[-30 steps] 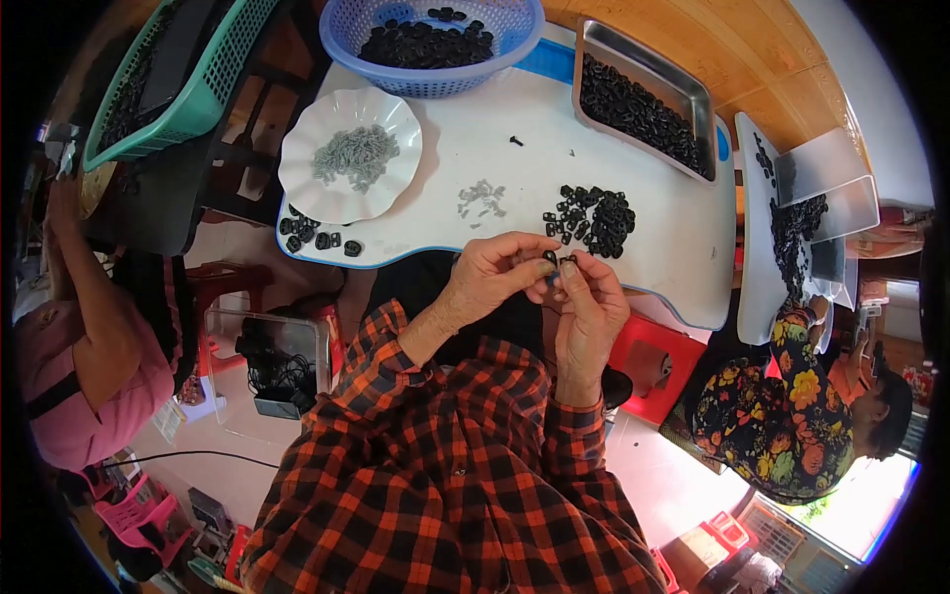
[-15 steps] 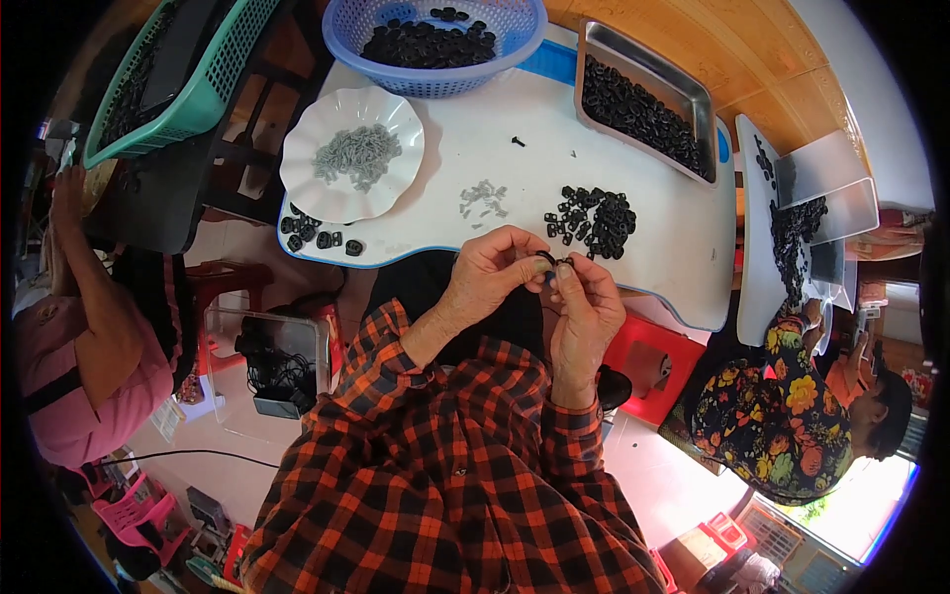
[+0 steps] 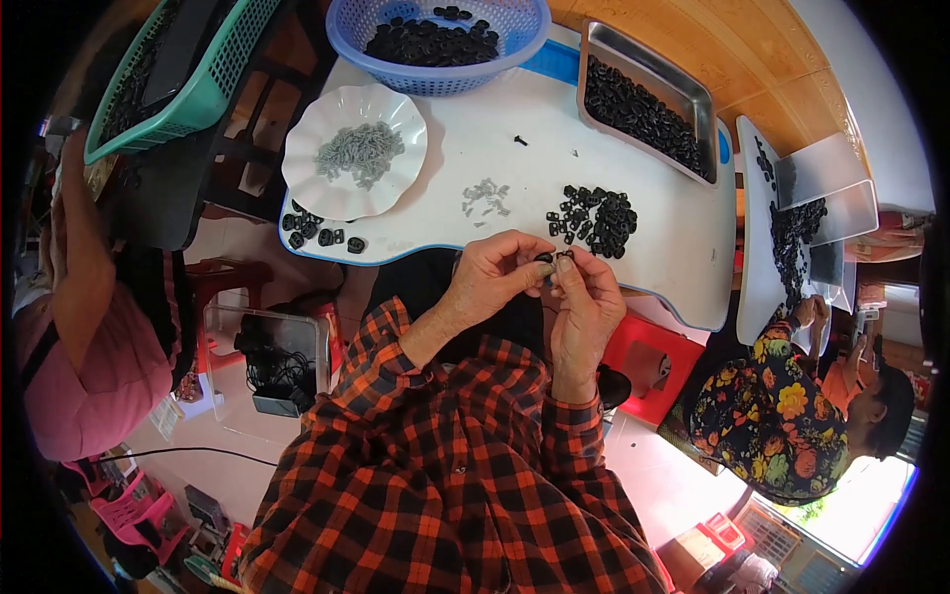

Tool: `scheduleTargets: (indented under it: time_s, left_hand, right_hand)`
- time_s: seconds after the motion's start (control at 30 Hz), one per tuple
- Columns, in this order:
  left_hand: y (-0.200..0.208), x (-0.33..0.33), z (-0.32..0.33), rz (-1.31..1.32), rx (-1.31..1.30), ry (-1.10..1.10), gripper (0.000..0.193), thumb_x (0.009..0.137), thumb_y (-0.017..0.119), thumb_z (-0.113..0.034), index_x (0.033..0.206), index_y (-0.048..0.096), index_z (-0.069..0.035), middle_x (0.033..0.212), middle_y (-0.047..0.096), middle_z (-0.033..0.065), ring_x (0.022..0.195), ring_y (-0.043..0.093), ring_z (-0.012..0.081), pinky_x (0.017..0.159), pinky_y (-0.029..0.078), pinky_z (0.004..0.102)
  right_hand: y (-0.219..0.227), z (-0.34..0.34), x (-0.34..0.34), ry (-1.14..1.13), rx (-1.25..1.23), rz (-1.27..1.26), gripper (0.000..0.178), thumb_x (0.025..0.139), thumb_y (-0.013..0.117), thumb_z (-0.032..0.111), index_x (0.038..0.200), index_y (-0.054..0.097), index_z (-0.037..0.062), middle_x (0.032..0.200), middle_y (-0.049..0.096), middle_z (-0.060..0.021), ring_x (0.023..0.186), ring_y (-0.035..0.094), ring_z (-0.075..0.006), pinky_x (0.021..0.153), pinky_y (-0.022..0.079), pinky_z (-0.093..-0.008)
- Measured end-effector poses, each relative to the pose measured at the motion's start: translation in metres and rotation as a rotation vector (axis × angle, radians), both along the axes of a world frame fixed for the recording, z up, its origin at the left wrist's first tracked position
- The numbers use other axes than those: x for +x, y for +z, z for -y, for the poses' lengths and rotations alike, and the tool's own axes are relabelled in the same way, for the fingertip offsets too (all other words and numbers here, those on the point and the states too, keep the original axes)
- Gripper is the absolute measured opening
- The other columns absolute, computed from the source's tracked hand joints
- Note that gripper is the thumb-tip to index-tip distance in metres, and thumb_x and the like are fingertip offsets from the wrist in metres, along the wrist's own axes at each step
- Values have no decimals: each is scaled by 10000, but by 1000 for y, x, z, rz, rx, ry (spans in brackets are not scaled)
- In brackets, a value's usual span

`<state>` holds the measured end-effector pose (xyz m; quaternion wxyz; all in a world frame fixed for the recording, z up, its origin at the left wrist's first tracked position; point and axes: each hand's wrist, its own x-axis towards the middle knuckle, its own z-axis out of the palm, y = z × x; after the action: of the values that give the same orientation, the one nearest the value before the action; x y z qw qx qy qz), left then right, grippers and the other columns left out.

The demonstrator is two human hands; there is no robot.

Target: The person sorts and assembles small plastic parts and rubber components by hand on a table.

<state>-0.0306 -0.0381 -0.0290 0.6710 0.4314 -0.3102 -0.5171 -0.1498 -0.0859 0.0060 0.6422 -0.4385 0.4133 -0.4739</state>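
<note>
Above the table's near edge my two hands meet, fingertips pinched close together. Between the thumb and finger of my left hand point(image 3: 485, 282) is a small black plastic part point(image 3: 544, 257). My right hand point(image 3: 586, 312) pinches another small black plastic piece point(image 3: 565, 254) right beside it; whether the two pieces touch, I cannot tell. Just beyond my fingers lies a pile of small black plastic parts with holes point(image 3: 606, 223). To its left are scattered small grey translucent pieces point(image 3: 485, 196), and more grey pieces point(image 3: 358, 153) fill the middle of a white scalloped plate point(image 3: 299, 173).
A blue basket point(image 3: 435, 81) and a metal tray point(image 3: 645, 139), both with black parts, stand at the back of the white table point(image 3: 445, 223). Several black parts point(image 3: 327, 237) sit by the plate. A red stool point(image 3: 648, 366) is at right. Co-workers sit on both sides.
My hands stay in nearly the same place, with the fingers shifting slightly around the black pieces. The co-workers at left and right have moved their arms a little.
</note>
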Motion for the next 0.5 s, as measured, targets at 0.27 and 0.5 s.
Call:
scheduleTargets:
  time_s: [0.27, 0.5]
  left_hand:
    - [0, 8, -2, -449, -31, -108, 277, 883, 597, -26, 1152, 580, 37, 920, 653, 102, 761, 650, 149, 658, 594, 301]
    - [-3, 9, -3, -383, 9, -109, 252, 880, 603, -30, 1123, 597, 38, 908, 657, 96, 758, 650, 141, 662, 589, 291]
  right_hand:
    - [7, 0, 1, 6, 13, -5, 172, 833, 663, 13, 1000, 635, -14, 856, 654, -53, 717, 587, -83, 607, 439, -189]
    - [6, 0, 1, 5, -40, -22, 164, 835, 661, 12, 996, 636, -9, 861, 654, -47, 719, 585, -76, 607, 437, -186]
